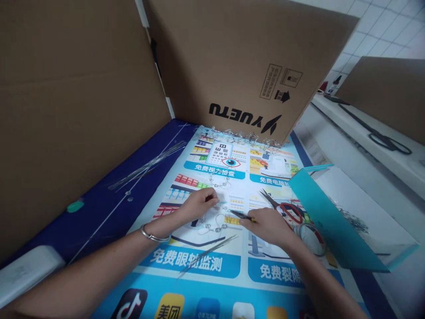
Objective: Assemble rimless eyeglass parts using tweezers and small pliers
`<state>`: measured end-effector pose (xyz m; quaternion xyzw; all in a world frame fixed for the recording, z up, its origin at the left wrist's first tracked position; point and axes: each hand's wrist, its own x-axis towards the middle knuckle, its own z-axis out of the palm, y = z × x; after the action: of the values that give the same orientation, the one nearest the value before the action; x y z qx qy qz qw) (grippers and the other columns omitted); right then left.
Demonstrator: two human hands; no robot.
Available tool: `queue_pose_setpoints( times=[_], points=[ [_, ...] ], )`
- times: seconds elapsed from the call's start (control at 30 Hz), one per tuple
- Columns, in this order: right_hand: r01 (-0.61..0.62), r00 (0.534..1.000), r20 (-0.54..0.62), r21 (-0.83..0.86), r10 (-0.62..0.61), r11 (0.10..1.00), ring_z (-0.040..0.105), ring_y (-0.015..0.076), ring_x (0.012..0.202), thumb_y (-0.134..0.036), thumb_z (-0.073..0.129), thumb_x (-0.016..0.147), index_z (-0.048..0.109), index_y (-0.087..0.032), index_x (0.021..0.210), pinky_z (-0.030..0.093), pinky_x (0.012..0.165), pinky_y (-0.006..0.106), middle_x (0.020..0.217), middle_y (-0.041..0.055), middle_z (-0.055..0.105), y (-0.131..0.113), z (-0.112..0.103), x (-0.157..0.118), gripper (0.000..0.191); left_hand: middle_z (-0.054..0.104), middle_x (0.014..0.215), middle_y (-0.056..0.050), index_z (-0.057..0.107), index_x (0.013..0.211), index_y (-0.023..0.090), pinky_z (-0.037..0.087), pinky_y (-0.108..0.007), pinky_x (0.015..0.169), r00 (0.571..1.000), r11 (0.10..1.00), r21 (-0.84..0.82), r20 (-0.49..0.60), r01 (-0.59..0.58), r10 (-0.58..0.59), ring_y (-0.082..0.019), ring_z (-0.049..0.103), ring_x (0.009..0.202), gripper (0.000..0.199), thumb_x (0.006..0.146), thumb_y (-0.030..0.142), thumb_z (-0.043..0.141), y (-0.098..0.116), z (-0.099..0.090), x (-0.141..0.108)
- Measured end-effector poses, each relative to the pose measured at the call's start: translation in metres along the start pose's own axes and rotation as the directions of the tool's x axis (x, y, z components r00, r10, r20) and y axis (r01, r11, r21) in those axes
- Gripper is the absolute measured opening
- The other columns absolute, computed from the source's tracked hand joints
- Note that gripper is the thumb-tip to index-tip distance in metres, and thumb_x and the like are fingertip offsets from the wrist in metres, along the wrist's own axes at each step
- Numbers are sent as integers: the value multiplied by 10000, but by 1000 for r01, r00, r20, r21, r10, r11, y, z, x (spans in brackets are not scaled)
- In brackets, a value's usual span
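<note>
My left hand (200,204) is closed in a pinch over the printed mat, at one end of a thin wire piece with clear beads (217,229). In my right hand (265,223) is a pair of pliers (241,215), its dark jaws pointing left toward the pinched fingers. A small gap lies between the jaws and my left fingertips. Another beaded wire loop (219,179) rests just beyond my left hand. Cut lengths of straight wire (209,256) lie nearer to me. What exactly sits between my left fingertips is too small to make out fully.
Red-handled scissors (288,212) and a roll of tape (312,238) lie right of my right hand. A teal-edged box (341,226) holds wire pieces. More wires (149,166) lie left. Cardboard walls (245,66) rise behind, with beaded pieces along their foot. Black scissors (388,141) lie on a ledge.
</note>
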<state>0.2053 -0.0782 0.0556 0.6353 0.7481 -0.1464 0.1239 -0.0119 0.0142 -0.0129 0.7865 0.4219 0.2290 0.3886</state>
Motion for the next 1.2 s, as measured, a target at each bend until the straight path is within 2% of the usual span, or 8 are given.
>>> queue_pose_setpoints(
  times=[0.3,0.63,0.83,0.97,1.2],
  points=[
    [84,987,144,-59,-75,995,584,224,745,-610,247,805,641,-170,787,356,594,269,803,97,646,-5,0,-4,591,550,677,20,533,732,179,313,-213,566,1000,999,28,8,-22,22,-115,488,637,131,774,284,467,-7,0,1],
    [9,979,206,-64,4,998,592,243,759,-643,266,772,650,-169,840,389,601,298,830,114,644,-16,1,8,614,544,668,18,533,722,181,308,-217,558,999,998,32,15,-45,45,-121,486,629,117,764,274,475,-6,-3,0],
    [43,989,140,-42,-37,998,580,210,743,-645,290,773,649,-185,805,355,581,259,816,84,640,-13,-5,5,585,546,658,18,528,737,180,301,-212,539,999,1000,4,27,-26,26,-121,480,607,121,767,277,462,-4,-5,-1],
    [-4,998,67,-75,9,997,571,203,761,-609,291,798,646,-189,846,343,591,251,824,83,637,-8,-9,4,553,523,628,31,520,756,184,297,-208,520,999,999,-35,43,-11,13,-114,472,576,108,764,275,461,-4,-6,-2],
    [19,1000,3,-116,-19,993,571,198,762,-561,355,797,645,-207,819,348,614,253,818,68,639,-8,-22,10,459,533,682,19,519,752,181,336,-215,575,998,997,-50,15,-60,61,-118,489,643,72,753,223,461,-3,-7,-1]
  ],
)
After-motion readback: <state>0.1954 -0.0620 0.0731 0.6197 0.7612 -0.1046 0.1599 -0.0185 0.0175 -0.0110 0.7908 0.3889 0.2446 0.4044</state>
